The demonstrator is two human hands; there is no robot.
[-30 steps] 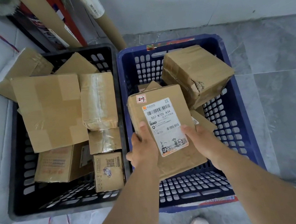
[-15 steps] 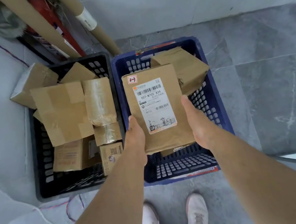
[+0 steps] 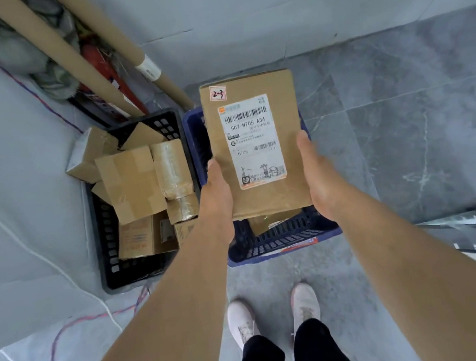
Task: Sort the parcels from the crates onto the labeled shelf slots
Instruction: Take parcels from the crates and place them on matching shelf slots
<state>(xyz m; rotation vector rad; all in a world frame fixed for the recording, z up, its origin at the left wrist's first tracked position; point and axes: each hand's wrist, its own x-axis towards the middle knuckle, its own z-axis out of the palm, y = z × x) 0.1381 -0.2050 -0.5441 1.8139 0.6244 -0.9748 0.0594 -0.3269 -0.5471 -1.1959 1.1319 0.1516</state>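
parcel (image 3: 256, 146) | gripped by left hand (image 3: 215, 193), right hand (image 3: 317, 174) | above blue crate (image 3: 285, 239)

The flat brown cardboard parcel (image 3: 267, 200) is matt and slightly creased, and its white paper shipping label (image 3: 251, 141) is smooth. The blue slotted plastic crate (image 3: 285, 239) and the black slotted plastic crate (image 3: 109, 255) look hard and dull. A tape-wrapped brown parcel (image 3: 171, 168) shines glossy. The long brown cardboard tubes (image 3: 67, 56) are matt. The grey marbled floor tiles (image 3: 407, 124) are smooth.

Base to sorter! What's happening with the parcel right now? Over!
Left hand and right hand grip labeled parcel by its sides. Parcel held over blue crate. Nothing on top of it.
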